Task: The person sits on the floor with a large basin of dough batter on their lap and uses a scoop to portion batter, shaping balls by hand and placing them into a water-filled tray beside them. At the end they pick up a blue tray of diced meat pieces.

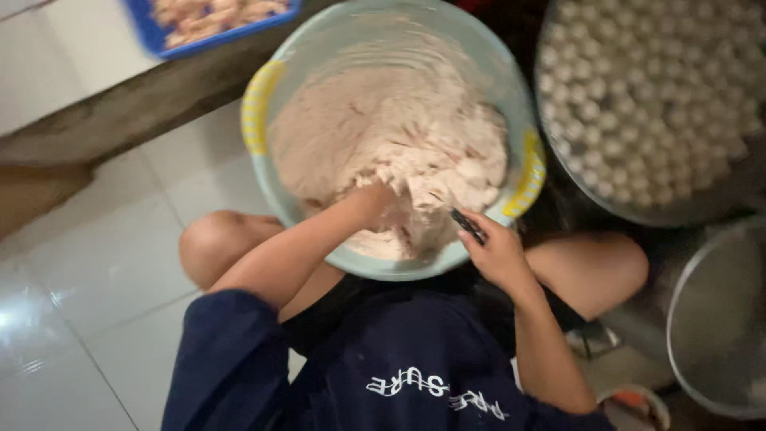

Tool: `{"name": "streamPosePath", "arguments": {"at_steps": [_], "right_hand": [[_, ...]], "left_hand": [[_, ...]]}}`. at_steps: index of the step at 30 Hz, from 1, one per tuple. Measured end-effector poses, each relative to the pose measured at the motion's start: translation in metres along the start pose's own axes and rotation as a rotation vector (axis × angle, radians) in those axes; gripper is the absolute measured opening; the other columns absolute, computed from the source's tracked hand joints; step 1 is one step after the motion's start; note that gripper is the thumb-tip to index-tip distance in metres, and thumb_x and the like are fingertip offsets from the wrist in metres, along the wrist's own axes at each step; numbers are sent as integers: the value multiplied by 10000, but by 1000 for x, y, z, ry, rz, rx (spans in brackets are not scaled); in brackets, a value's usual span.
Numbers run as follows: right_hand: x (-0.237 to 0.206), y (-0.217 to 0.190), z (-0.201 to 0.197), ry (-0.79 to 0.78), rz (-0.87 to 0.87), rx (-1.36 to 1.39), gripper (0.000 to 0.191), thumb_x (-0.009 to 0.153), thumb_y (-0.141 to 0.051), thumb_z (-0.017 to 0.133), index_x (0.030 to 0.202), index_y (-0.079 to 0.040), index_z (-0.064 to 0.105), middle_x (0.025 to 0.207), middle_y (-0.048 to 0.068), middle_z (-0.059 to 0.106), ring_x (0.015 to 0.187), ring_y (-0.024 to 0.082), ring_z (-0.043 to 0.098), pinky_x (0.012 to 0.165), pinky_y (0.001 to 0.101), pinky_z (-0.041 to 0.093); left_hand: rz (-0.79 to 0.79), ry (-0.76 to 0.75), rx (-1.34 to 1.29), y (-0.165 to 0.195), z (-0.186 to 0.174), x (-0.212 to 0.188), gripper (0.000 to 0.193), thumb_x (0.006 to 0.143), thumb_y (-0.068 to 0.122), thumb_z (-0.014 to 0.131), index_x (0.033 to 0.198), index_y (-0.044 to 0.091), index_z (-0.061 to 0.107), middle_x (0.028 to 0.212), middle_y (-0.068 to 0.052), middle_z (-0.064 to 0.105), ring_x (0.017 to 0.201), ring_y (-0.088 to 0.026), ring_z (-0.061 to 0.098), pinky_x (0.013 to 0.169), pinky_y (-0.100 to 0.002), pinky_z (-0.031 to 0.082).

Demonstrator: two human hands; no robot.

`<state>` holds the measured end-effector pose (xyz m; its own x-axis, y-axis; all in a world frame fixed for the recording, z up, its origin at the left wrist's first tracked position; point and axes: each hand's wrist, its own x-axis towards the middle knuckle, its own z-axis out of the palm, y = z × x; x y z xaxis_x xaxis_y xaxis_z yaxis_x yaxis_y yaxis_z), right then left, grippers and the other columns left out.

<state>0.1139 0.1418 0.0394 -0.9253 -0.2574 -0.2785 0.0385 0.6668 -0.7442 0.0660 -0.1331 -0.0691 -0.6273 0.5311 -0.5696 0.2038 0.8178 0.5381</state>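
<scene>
A pale green plastic tub (335, 48) with yellow handles sits on the floor between my knees. It is filled with a pinkish, sticky meat paste (383, 136). My left hand (381, 209) is pushed into the paste at the near side of the tub, fingers buried and closed on a lump of it. My right hand (496, 254) rests at the tub's near right rim and grips a dark spoon (467, 227) whose tip points into the paste.
A large metal pot (718, 209) holding water and several small pale balls stands at the right. A second metal pot (680, 319) is at the lower right. A blue tray (159, 40) of pale pieces lies at the top left beyond a concrete ledge (136, 104). White floor tiles (88, 319) spread left.
</scene>
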Motion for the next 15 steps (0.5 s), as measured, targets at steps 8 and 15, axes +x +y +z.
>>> {"name": "streamPosePath", "arguments": {"at_steps": [8,15], "right_hand": [[6,33,0,92,97,48,404,935,-178,726,1313,-45,677,928,52,736,793,91,642,739,270,534],[4,59,6,160,139,243,406,952,-109,699,1338,0,640,966,-8,693,820,49,603,744,228,507]], "left_hand": [[199,860,-62,62,-46,-45,424,907,440,695,814,26,682,846,-185,653,866,-403,655,779,-505,545],[72,1071,-170,77,-78,-32,533,875,458,674,1227,60,635,1130,-262,660,982,-439,644,791,-500,539]]}}
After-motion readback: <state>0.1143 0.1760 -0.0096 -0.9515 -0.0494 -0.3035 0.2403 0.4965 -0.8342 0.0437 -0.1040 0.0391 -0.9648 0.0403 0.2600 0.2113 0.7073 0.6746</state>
